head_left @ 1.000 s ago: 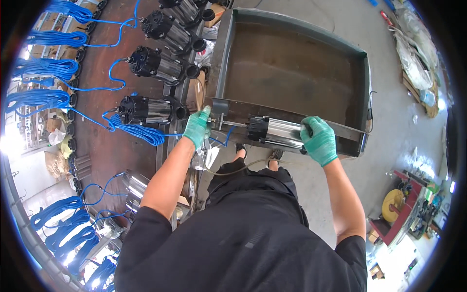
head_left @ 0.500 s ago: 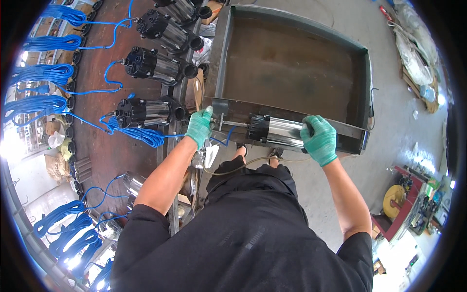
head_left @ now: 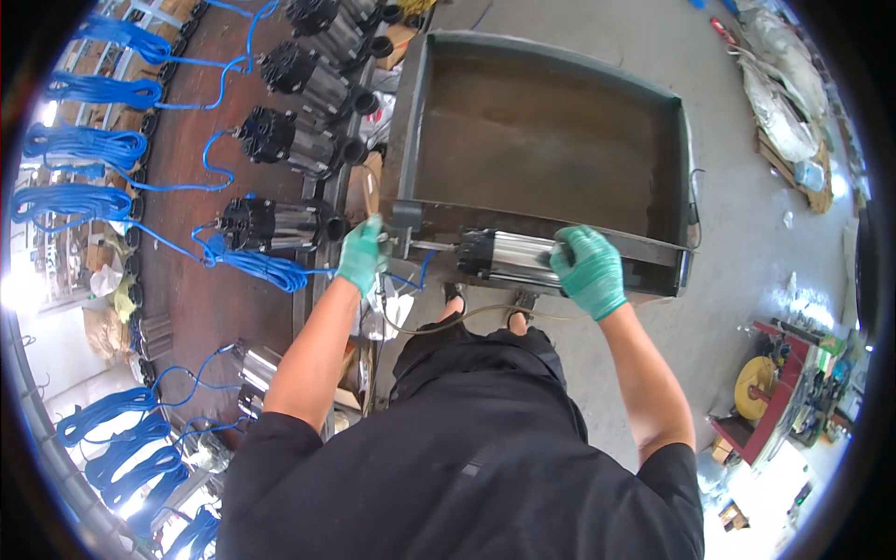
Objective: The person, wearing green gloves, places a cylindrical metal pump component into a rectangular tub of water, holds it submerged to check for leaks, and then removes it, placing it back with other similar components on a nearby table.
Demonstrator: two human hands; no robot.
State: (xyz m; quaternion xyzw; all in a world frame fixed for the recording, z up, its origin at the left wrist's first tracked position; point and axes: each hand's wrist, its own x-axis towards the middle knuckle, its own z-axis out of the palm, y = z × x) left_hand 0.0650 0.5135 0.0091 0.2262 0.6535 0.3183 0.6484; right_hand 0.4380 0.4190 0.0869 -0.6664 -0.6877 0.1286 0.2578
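Observation:
A steel-and-black submersible pump (head_left: 518, 257) lies sideways along the near side of a large water-filled metal tank (head_left: 404, 140). My right hand (head_left: 590, 271), in a green glove, curls its fingers over the pump's right end. From the pump's black left end a thin metal rod (head_left: 434, 245) runs toward the tank's near left corner. There my left hand (head_left: 359, 257), also green-gloved, is closed beside the rod's outer end. What its fingers grip is too small to tell. A blue cable passes below the rod.
On the brown workbench (head_left: 187, 308) at left stand several similar pumps (head_left: 289, 145) with coiled blue cables (head_left: 89, 142). A thin hose (head_left: 448, 325) loops below the tank. At far right are a red-edged table (head_left: 779, 397) and a plastic-wrapped bundle (head_left: 779, 93).
The whole view has shifted, so the tank, pump and hands sit slightly further left and lower. Both hands stay at nearly the same places by the pump and rod.

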